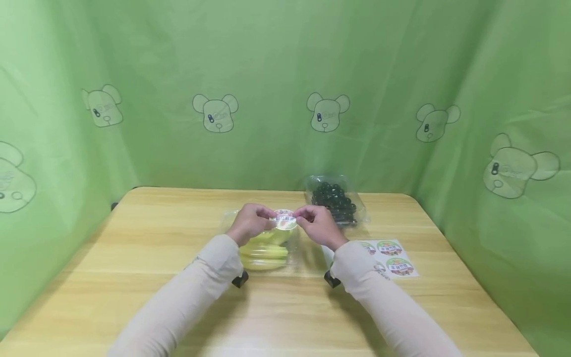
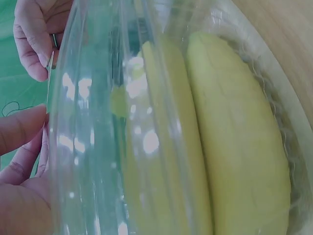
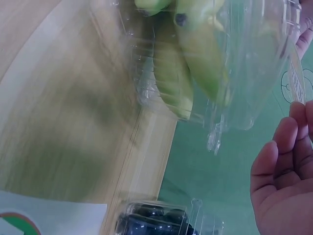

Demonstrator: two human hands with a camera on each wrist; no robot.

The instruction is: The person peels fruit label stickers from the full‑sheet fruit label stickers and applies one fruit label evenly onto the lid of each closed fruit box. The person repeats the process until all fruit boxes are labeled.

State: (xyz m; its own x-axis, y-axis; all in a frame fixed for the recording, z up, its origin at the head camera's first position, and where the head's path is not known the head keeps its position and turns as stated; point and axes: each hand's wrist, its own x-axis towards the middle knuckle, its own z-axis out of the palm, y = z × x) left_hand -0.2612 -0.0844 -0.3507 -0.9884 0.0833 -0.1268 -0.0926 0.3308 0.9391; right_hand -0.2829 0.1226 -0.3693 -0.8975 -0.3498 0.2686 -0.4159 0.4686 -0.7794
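Between both hands a round printed sticker (image 1: 285,219) is held up above a clear plastic box of bananas (image 1: 264,252). My left hand (image 1: 252,221) pinches the sticker's left edge between thumb and finger. At its right edge my right hand (image 1: 319,224) pinches it too. In the left wrist view the sticker shows edge-on beside the box, whose clear lid covers the yellow bananas (image 2: 234,132). The right wrist view shows the sticker (image 3: 296,76) at the fingertips, with green-tinged bananas (image 3: 173,68) behind clear plastic.
A clear box of dark grapes (image 1: 335,201) stands at the table's back, right of centre. A white sheet of round stickers (image 1: 403,252) lies on the wooden table (image 1: 147,258), partly under the right forearm. Green curtains (image 1: 267,49) enclose the back and sides.
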